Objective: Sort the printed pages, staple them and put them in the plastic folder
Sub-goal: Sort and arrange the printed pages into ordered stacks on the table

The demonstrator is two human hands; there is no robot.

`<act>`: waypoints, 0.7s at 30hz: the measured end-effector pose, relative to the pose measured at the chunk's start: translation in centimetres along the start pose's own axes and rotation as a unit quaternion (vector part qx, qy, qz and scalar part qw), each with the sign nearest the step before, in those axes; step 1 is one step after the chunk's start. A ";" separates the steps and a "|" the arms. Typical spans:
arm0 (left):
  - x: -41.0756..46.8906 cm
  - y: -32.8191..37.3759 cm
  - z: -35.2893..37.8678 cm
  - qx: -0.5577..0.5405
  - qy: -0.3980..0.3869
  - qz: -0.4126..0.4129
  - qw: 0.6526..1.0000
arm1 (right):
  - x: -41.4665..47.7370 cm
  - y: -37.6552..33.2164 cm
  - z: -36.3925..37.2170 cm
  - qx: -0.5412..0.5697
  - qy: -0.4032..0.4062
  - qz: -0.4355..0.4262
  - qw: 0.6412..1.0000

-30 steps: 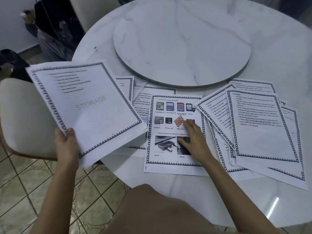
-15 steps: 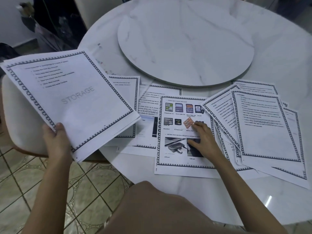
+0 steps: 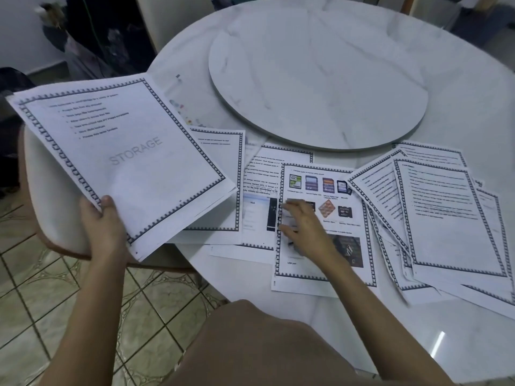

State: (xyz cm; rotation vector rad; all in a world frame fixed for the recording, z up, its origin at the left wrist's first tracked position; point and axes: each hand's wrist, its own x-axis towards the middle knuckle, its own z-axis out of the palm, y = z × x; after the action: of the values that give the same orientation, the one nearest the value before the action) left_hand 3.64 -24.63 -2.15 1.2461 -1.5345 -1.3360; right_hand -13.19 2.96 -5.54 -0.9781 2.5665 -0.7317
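Left grip [image 3: 103, 221]: grasping my stack of pages [image 3: 125, 151], held off the desk [image 3: 459, 93].
Right grip [image 3: 303, 227]: released, flat on the picture page [image 3: 328, 188].
Desk: round white marble, turntable [image 3: 320, 79], loose pages [image 3: 451, 218] fanned right.
Room: tiled floor [image 3: 41, 316], pale chair [image 3: 47, 218].

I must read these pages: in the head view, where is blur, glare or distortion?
Head view: the right hand is motion-blurred; on the held stack only "STORAGE" reads, the small text is soft; a glare streak lies on the table near its front edge; the wide lens bends the table's rim.
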 end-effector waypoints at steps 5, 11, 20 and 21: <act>0.4 0.0 -0.2 0.010 -0.021 0.001 1.000 | 2.1 -2.5 2.4 -0.056 0.020 0.000 0.998; 0.4 0.1 0.4 0.032 -0.047 -0.004 0.998 | 1.4 0.7 0.8 -0.076 0.039 0.078 0.993; 0.4 0.9 2.7 0.022 -0.089 -0.011 0.996 | -2.3 4.5 -1.6 -0.054 0.066 0.152 0.985; 0.5 0.8 2.8 0.018 -0.094 -0.013 0.995 | -2.5 4.7 -1.7 -0.054 0.065 0.152 0.985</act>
State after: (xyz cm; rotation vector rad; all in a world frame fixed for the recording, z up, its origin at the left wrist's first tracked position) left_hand 0.67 -24.42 -1.94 1.1947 -1.6834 -1.4834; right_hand -14.68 8.27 -6.53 -0.5605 2.8068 -0.5949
